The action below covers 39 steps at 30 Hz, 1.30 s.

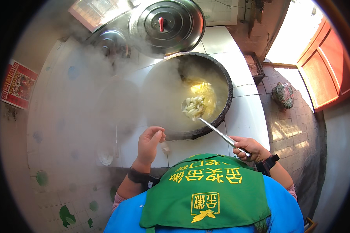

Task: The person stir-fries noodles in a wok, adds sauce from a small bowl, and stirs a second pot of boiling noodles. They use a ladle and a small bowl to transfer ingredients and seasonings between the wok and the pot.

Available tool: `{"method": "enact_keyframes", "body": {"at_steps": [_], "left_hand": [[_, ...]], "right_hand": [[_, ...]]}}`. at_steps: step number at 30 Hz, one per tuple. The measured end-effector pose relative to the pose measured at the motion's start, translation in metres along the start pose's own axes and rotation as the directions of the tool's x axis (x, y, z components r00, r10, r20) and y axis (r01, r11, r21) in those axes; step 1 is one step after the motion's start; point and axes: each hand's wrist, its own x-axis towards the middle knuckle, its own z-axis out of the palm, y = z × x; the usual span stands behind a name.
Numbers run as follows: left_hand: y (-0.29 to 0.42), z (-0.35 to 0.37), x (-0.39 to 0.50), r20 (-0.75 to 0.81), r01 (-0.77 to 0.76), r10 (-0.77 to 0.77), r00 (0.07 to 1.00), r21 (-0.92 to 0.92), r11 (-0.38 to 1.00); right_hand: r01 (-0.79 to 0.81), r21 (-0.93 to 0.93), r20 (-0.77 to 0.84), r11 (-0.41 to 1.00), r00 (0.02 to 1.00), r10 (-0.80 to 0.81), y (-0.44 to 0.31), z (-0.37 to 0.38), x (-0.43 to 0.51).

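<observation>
My right hand (246,148) is closed on the dark-ended handle of a metal ladle (217,131). The ladle's bowl is heaped with pale cut pieces of food (194,107), which look like potato strips, above a large dark wok (228,102) set into a white tiled stove top. More yellowish pieces (201,88) lie in the steaming liquid behind the ladle. My left hand (152,142) is near the wok's front rim with its fingers curled and the thumb against them; whether anything small is between them cannot be seen. Thick steam hides the wok's left part.
A large metal lid (175,29) with a red knob stands behind the wok, a smaller lid (109,43) beside it. A pale dish (105,157) shows dimly through steam at front left. On the brick floor at right are a dark crate (258,70) and a filled bag (283,95).
</observation>
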Motion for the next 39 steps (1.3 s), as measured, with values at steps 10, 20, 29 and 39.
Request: {"method": "enact_keyframes", "body": {"at_steps": [10,20,29,39], "left_hand": [[0.002,0.007,0.002,0.015,0.014,-0.015,1.000,0.037,0.999],[0.002,0.007,0.004,0.033,0.005,-0.007,0.999,0.033,0.999],[-0.001,0.006,0.006,0.037,0.001,-0.002,0.999,0.035,0.999],[-0.051,0.030,0.049,0.261,-0.371,0.279,0.924,0.787,0.492]], "right_hand": [[0.023,0.108,0.118,0.994,0.992,-0.036,0.010,-0.004,-0.009],[0.019,0.134,0.156,0.991,0.987,-0.040,0.013,0.003,-0.013],[0.031,0.159,0.177,0.987,0.982,-0.059,0.016,0.007,-0.013],[0.010,0.054,0.111,0.998,0.994,-0.016,0.005,0.035,-0.030]]}}
